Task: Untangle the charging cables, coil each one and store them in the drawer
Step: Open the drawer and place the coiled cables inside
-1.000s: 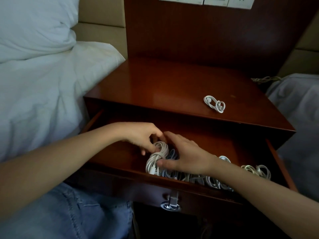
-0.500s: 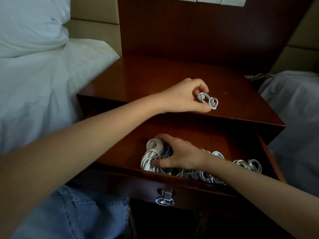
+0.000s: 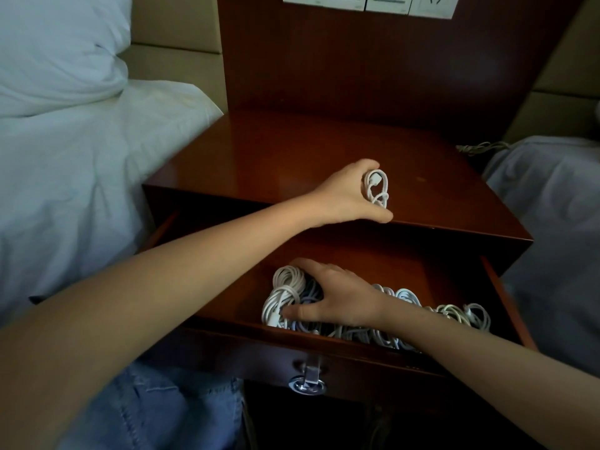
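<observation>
At frame centre the left hand [image 3: 344, 198] pinches a small coiled cable [image 3: 376, 190] between curled fingers and thumb, over the nightstand [image 3: 292, 151] front edge; the coil's long axis runs top to bottom, plug uppermost. Below, the right hand [image 3: 337, 300] lies spread over the cable pile [image 3: 285, 293] in the open drawer [image 3: 501, 293]. Its fingertips are hidden, so its grip is unclear.

Left hand [image 3: 344, 198] curled ahead, right hand [image 3: 339, 302] cupped nearer.

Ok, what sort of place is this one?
Likely a hotel bedroom: a nightstand sits between a bed with a pillow and what looks like another bed, under a wall switch panel.
</observation>
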`<state>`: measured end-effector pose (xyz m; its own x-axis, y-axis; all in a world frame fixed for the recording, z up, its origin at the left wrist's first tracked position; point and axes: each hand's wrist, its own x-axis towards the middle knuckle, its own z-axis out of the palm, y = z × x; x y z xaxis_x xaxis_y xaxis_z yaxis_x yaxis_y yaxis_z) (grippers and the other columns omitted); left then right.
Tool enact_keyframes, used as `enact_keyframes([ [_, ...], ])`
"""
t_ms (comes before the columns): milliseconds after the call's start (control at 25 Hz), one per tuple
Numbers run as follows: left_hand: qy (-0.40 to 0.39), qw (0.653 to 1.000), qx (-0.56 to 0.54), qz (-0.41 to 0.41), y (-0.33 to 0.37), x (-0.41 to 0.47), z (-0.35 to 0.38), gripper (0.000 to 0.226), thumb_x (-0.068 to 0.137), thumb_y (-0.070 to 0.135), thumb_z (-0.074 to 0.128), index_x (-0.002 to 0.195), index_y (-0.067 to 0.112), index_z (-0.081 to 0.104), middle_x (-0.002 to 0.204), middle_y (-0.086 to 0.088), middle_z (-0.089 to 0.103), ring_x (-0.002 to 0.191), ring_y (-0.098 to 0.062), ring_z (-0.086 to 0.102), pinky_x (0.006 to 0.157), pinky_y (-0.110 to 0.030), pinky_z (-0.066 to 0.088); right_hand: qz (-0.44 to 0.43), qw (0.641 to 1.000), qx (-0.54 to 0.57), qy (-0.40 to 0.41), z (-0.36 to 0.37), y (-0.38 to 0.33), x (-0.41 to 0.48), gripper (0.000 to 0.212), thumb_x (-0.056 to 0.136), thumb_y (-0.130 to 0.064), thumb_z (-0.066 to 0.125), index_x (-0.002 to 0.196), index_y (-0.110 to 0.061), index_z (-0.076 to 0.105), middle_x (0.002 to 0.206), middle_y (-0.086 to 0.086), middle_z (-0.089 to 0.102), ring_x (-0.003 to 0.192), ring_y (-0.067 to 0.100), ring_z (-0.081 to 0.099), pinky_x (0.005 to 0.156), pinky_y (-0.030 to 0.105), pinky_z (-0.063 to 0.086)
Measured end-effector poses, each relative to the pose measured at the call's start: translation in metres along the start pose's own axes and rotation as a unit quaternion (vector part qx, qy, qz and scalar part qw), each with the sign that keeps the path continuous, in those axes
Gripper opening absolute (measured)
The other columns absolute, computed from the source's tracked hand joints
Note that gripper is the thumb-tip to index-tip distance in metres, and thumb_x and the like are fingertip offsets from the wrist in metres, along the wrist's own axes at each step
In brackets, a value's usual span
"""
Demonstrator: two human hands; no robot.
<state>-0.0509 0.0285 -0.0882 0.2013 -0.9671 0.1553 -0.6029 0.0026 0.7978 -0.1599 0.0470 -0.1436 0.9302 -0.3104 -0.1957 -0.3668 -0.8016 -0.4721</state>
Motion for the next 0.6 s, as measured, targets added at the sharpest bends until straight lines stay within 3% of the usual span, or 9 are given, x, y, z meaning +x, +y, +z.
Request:
enact_keyframes([
  [120,-0.109,0.990,-0.084,0.031,-0.013,-0.032,-0.030,0.082,0.068,0.000,0.080,0.135,0.016,0.036,0.126,0.001,0.049,0.108,-0.015,0.060,0.091,-0.025,0.051,0.003,1.000,-0.004,0.002,0.000,0.000,0.000,0.083,0.077,-0.058,0.064,0.145,-0.027,0.027,0.144,0.000,0.041,0.132,0.020,0.038,0.109,0.037,0.031],
  [200,-0.191,0.975,-0.113,0.021,-0.030,-0.057,-0.054,0.081,0.063,-0.004,0.081,0.128,0.021,0.040,0.129,0.001,0.047,0.109,-0.012,0.059,0.089,-0.025,0.050,0.004,1.000,-0.011,0.005,0.002,0.001,0.001,0.083,0.077,-0.058,0.064,0.145,-0.027,0.028,0.144,0.001,0.042,0.132,0.021,0.038,0.108,0.036,0.032],
  [360,-0.358,0.924,-0.116,-0.066,-0.065,-0.099,-0.089,0.095,0.046,0.033,0.092,0.126,0.024,0.042,0.127,0.000,0.049,0.103,-0.007,0.060,0.087,-0.022,0.047,-0.002,1.000,-0.021,0.006,0.002,-0.001,0.001,0.084,0.078,-0.058,0.062,0.146,-0.024,0.026,0.145,-0.001,0.041,0.132,0.020,0.037,0.107,0.033,0.031],
  [440,-0.354,0.927,-0.054,-0.115,-0.077,-0.108,-0.096,0.090,0.045,0.038,0.091,0.122,0.027,0.046,0.125,0.002,0.051,0.100,-0.005,0.060,0.085,-0.018,0.047,-0.003,1.000,-0.017,0.003,0.000,-0.001,0.000,0.082,0.079,-0.057,0.062,0.146,-0.026,0.025,0.146,-0.003,0.040,0.132,0.018,0.036,0.108,0.033,0.030],
  [600,-0.277,0.932,0.172,-0.158,-0.078,-0.109,-0.085,0.067,0.065,0.022,0.085,0.118,0.028,0.045,0.103,0.008,0.054,0.078,0.005,0.051,0.071,-0.005,0.041,-0.006,1.000,-0.016,0.002,0.000,-0.003,-0.001,0.082,0.079,-0.056,0.062,0.146,-0.027,0.024,0.147,-0.005,0.037,0.133,0.017,0.034,0.109,0.035,0.029],
])
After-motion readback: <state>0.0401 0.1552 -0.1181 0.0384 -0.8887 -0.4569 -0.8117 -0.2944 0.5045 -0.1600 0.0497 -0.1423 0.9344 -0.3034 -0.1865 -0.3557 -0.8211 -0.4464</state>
